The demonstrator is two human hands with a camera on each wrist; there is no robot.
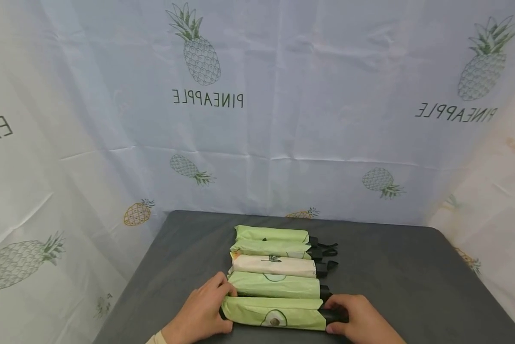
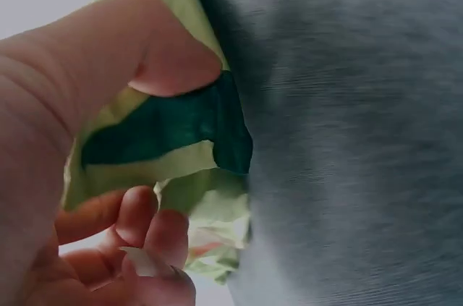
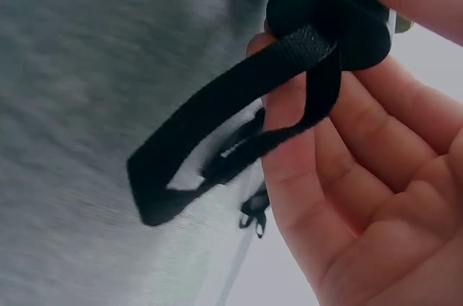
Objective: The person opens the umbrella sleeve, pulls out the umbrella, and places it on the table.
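Several folded umbrellas in fabric sleeves lie side by side in the head view, black handles to the right. The nearest, a green umbrella with an avocado print (image 1: pixel 246 310), lies between my two hands. My left hand (image 1: pixel 203 308) grips its left end, thumb on the near side and fingers on the far side. At the other end my right hand (image 1: pixel 362 317) holds the black handle (image 3: pixel 325 2), from which a wrist strap (image 3: pixel 210 121) loops down in the right wrist view. Just behind lies another green umbrella (image 1: pixel 279 286), close to my left fingertips.
Farther back are a cream umbrella (image 1: pixel 279 266) and two more green ones, the farthest (image 1: pixel 272 234) near the table's back edge. The dark grey table (image 1: pixel 395 267) has rounded back corners. A pineapple-print cloth (image 1: pixel 266 124) hangs behind it and along both sides.
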